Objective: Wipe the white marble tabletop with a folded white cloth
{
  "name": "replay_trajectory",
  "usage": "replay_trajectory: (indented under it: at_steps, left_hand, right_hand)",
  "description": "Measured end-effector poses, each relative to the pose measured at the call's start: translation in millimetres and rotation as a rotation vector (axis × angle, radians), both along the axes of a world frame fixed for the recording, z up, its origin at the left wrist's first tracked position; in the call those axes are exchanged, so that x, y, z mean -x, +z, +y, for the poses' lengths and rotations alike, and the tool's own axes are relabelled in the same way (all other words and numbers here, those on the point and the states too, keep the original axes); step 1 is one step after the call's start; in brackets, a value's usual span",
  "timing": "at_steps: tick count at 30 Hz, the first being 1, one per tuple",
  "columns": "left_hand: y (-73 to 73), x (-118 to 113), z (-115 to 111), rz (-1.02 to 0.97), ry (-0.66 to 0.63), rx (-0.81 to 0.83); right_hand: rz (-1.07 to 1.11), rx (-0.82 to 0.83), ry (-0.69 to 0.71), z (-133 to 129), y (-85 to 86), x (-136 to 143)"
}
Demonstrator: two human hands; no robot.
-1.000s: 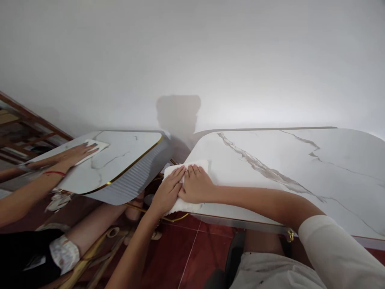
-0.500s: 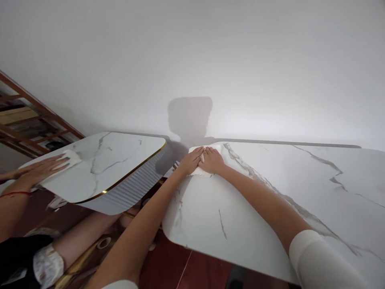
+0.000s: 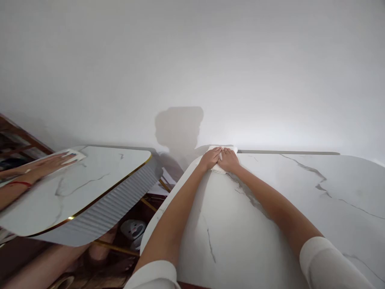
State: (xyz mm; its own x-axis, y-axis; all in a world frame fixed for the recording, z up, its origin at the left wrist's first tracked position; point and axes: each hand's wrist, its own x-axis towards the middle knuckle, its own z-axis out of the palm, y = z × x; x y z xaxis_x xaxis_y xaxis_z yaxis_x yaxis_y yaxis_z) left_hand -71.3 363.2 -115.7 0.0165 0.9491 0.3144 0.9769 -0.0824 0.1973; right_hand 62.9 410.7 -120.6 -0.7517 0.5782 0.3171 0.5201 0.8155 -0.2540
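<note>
The left hand (image 3: 211,159) and right hand (image 3: 227,161) lie side by side, fingers laid flat, pressing a white cloth (image 3: 219,169) near the table's (image 3: 255,245) far edge. It looks light, soft, easily bunched; palms spread over its middle should hold it best. The veined tabletop seems slick. Beyond are a pale wall (image 3: 270,80) and table 2 (image 3: 99,168).
</note>
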Motion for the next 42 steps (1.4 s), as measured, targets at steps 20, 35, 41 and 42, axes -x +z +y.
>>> replay_trajectory:
  at_steps: [20, 35, 41, 42]
  left_hand:
    - [-10.9, -9, -146, 0.01, -0.028, -0.004]
    - [-19.8, -106, -254, 0.099, 0.179, 0.009]
    - [-17.7, -137, -210, 0.114, 0.134, -0.007]
    - [-16.5, -138, -198, 0.111, 0.128, -0.012]
  right_hand:
    - [-0.009, -0.076, 0.104, -136, 0.9, -24]
    - [-0.012, -0.041, 0.255, -223, 2.6, -113]
    - [-0.024, -0.038, 0.225, -183, -0.7, -140]
    - [-0.027, -0.044, 0.211, -172, -0.8, -141]
